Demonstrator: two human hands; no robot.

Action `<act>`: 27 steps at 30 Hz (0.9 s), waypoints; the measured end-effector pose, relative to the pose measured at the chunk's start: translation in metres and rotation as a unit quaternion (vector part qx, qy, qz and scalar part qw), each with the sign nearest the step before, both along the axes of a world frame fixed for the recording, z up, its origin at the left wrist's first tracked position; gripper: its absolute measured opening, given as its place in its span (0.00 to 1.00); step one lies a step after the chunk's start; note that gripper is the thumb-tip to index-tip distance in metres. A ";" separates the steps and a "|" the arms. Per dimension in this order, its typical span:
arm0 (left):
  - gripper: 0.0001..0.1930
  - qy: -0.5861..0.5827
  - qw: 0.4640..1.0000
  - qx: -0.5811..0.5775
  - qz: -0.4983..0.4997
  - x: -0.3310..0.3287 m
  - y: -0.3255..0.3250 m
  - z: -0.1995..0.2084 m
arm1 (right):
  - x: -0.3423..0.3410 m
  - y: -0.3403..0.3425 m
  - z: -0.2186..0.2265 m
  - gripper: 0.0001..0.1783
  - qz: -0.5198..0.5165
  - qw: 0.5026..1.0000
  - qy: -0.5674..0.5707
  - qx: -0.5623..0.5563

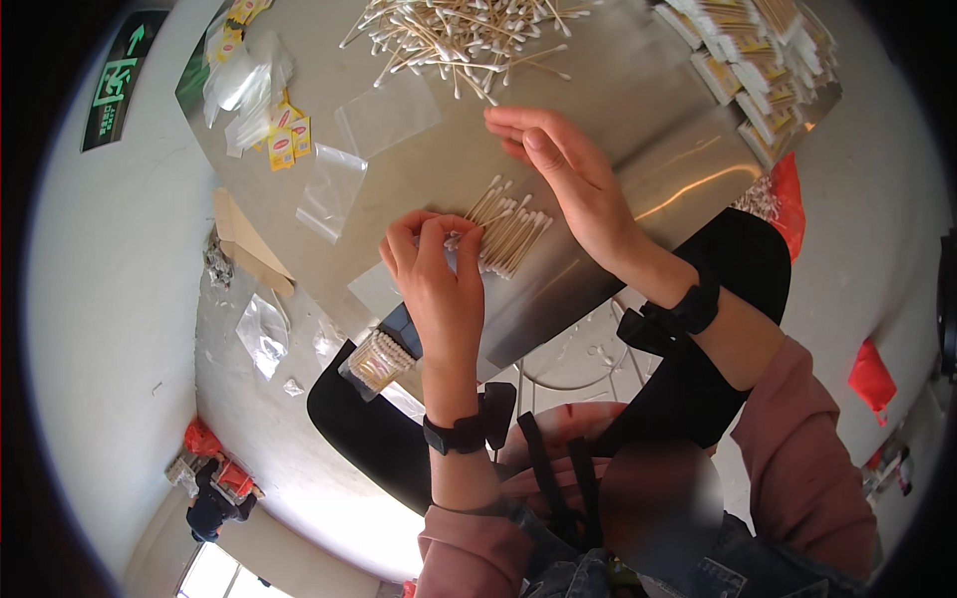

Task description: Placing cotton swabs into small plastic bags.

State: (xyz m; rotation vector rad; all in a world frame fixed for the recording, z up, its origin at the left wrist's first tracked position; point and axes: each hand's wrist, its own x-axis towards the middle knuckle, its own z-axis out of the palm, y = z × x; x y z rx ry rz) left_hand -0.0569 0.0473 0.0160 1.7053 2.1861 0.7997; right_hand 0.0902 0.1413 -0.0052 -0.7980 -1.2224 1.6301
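Note:
A small row of wooden cotton swabs [511, 235] lies on the metal table in front of me. My left hand [436, 269] is closed over its left end, fingers curled and pinched around some of the swabs; the fingertips are partly hidden. Under that hand is a clear plastic sheet or bag [374, 291]. My right hand [578, 189] holds nothing, its fingers stretched out above the table. Those fingertips are nearest to a big loose pile of cotton swabs [449, 35] at the far side.
Clear zip bags [332, 189] and yellow cards [289, 140] lie at the left. Stacked packs of swabs [763, 70] fill the far right corner. One filled pack [379, 361] sits by the near table edge. A red bag [787, 204] hangs beyond the right edge.

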 end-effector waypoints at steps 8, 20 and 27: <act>0.03 -0.111 0.990 0.016 0.082 -0.008 0.017 -0.007 | 0.002 0.001 -0.003 0.25 -0.003 1.000 -0.005 -0.004; 0.14 -0.196 0.972 0.074 0.106 0.029 0.002 -0.011 | 0.010 -0.002 0.002 0.30 0.046 0.998 -0.033 -0.004; 0.33 -0.446 0.855 0.198 0.173 0.049 -0.002 -0.010 | 0.001 -0.021 0.005 0.33 0.048 0.998 -0.015 -0.030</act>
